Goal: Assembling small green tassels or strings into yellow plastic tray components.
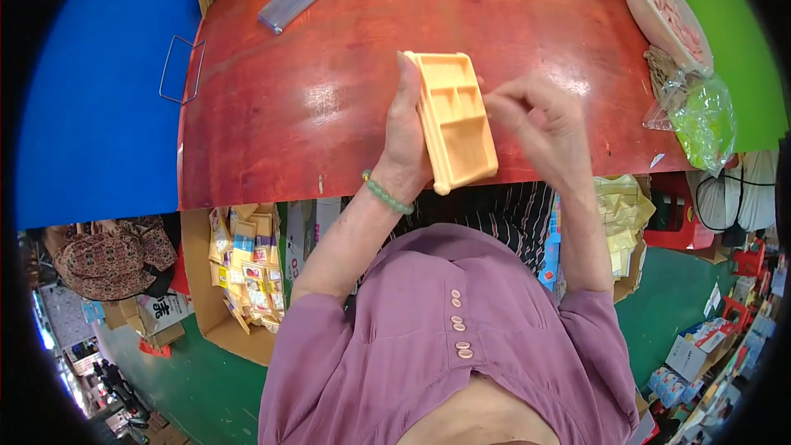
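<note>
The left hand [404, 128] has its grip closed on a yellow-orange compartmented tray [465, 148], thumb along its left edge, holding it tilted over the near edge of the red surface [272, 132], its open compartments facing the person. The right hand [548, 119] is just beside the tray's right edge, fingers bent; I cannot tell whether its grip holds anything. Farther back lies a clear plastic case [297, 1].
</note>
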The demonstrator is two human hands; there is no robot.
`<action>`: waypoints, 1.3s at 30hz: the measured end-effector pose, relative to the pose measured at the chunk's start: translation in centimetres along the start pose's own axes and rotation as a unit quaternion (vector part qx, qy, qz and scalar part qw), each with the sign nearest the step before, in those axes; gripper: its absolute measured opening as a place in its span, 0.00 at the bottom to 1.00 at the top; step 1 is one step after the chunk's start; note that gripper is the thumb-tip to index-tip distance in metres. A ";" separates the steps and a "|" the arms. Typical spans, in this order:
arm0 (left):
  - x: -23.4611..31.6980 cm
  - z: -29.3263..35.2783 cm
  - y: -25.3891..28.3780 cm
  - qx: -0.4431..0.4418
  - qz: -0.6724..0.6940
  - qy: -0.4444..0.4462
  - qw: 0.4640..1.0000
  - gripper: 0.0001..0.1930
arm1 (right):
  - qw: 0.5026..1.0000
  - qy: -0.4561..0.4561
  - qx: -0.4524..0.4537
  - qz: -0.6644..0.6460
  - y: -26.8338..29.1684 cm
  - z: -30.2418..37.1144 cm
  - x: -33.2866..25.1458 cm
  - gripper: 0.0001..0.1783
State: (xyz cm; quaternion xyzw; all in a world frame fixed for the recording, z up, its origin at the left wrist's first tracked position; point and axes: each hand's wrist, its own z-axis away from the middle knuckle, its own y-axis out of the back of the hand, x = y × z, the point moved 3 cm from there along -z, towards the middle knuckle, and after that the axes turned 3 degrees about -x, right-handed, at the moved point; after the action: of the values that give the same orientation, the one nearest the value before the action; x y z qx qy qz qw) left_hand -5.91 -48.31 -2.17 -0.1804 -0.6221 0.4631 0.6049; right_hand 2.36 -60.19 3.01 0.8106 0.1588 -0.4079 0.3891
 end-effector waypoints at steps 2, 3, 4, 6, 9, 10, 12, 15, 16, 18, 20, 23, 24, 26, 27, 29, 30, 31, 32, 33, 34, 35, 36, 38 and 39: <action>0.2 -1.1 -0.6 0.002 -0.010 -0.032 0.999 0.40 | 0.997 -0.024 -0.040 -0.055 -1.2 0.6 -0.3 0.05; 0.5 -1.5 -0.8 0.007 -0.020 -0.065 0.998 0.41 | 0.998 -0.013 -0.046 -0.040 -2.0 0.5 -0.4 0.07; 0.7 -1.7 -1.0 -0.013 -0.053 -0.064 0.996 0.42 | 0.997 -0.036 -0.039 -0.050 -2.6 0.3 -0.2 0.07; 0.9 -3.0 -1.0 -0.015 -0.079 -0.071 0.994 0.43 | 0.996 -0.056 -0.027 -0.058 -3.1 -0.3 0.1 0.08; 1.5 -4.4 -1.6 -0.004 -0.138 -0.086 0.987 0.44 | 0.982 -0.116 -0.020 -0.146 -3.2 -1.1 1.2 0.07; 1.6 -4.9 -1.7 -0.008 -0.161 -0.094 0.982 0.43 | 0.979 -0.123 -0.011 -0.162 -3.2 -1.4 1.7 0.06; 1.7 -6.0 -1.9 -0.020 -0.186 -0.102 0.977 0.43 | 0.976 -0.128 0.006 -0.176 -3.1 -1.7 2.5 0.06; 1.3 -8.0 -1.6 -0.065 -0.161 -0.081 0.982 0.38 | 0.963 -0.142 0.027 -0.229 -2.7 -2.5 4.0 0.05; 1.0 -8.5 -1.4 -0.074 -0.166 -0.083 0.980 0.36 | 0.956 -0.143 0.021 -0.254 -2.5 -2.7 4.6 0.06; 0.4 -9.5 -0.9 -0.091 -0.155 -0.073 0.981 0.32 | 0.951 -0.145 0.021 -0.273 -2.0 -3.1 5.5 0.07; -0.3 -10.2 -0.8 -0.105 -0.140 -0.053 0.983 0.32 | 0.950 -0.149 0.032 -0.273 -1.6 -3.2 6.1 0.07; -1.1 -10.8 -0.7 -0.118 -0.113 -0.025 0.986 0.31 | 0.951 -0.148 0.052 -0.268 -1.3 -3.2 6.7 0.07; -1.2 -10.9 -0.7 -0.120 -0.101 -0.017 0.987 0.31 | 0.953 -0.142 0.063 -0.262 -1.3 -3.2 6.8 0.07; -1.2 -10.9 -0.5 -0.121 -0.082 0.001 0.989 0.31 | 0.957 -0.142 0.061 -0.243 -1.5 -3.3 7.0 0.07; -1.1 -11.0 -0.4 -0.119 -0.064 0.016 0.991 0.30 | 0.962 -0.143 0.057 -0.226 -1.7 -3.4 7.1 0.07; -0.8 -11.0 -0.3 -0.127 -0.043 0.023 0.991 0.28 | 0.958 -0.147 0.050 -0.240 -1.7 -3.4 6.9 0.08; -0.7 -11.0 -0.3 -0.123 -0.043 0.023 0.991 0.26 | 0.960 -0.151 0.045 -0.232 -1.7 -3.4 6.9 0.08; -0.6 -11.1 -0.4 -0.122 -0.044 0.023 0.991 0.24 | 0.962 -0.154 0.041 -0.224 -1.6 -3.4 7.0 0.08; -0.4 -11.2 -0.4 -0.124 -0.043 0.025 0.991 0.24 | 0.962 -0.154 0.043 -0.222 -1.4 -3.4 7.1 0.08; -0.3 -11.3 -0.3 -0.114 -0.052 0.032 0.992 0.23 | 0.947 -0.153 0.044 -0.278 -1.2 -3.4 7.2 0.08; -0.2 -11.3 -0.3 -0.104 -0.060 0.038 0.992 0.22 | 0.930 -0.151 0.044 -0.332 -0.9 -3.3 7.3 0.08; -0.2 -11.4 -0.1 -0.108 -0.056 0.040 0.992 0.22 | 0.931 -0.152 0.046 -0.327 -0.5 -3.3 7.4 0.08; 0.0 -11.5 0.3 -0.103 -0.086 0.030 0.991 0.24 | 0.939 -0.150 0.051 -0.305 0.0 -3.3 7.5 0.10; 0.1 -11.4 0.2 -0.098 -0.120 0.011 0.988 0.25 | 0.945 -0.161 0.051 -0.280 1.2 -3.2 7.8 0.10; 0.1 -11.5 -0.2 -0.101 -0.115 0.013 0.988 0.25 | 0.946 -0.164 0.052 -0.275 1.6 -3.1 7.7 0.10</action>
State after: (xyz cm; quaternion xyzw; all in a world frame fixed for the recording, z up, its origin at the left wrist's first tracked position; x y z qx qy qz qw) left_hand 4.68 -44.26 -3.82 -0.1739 -0.6745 0.3228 0.6408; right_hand 9.74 -59.31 -1.08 0.6763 0.2886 -0.6339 0.2398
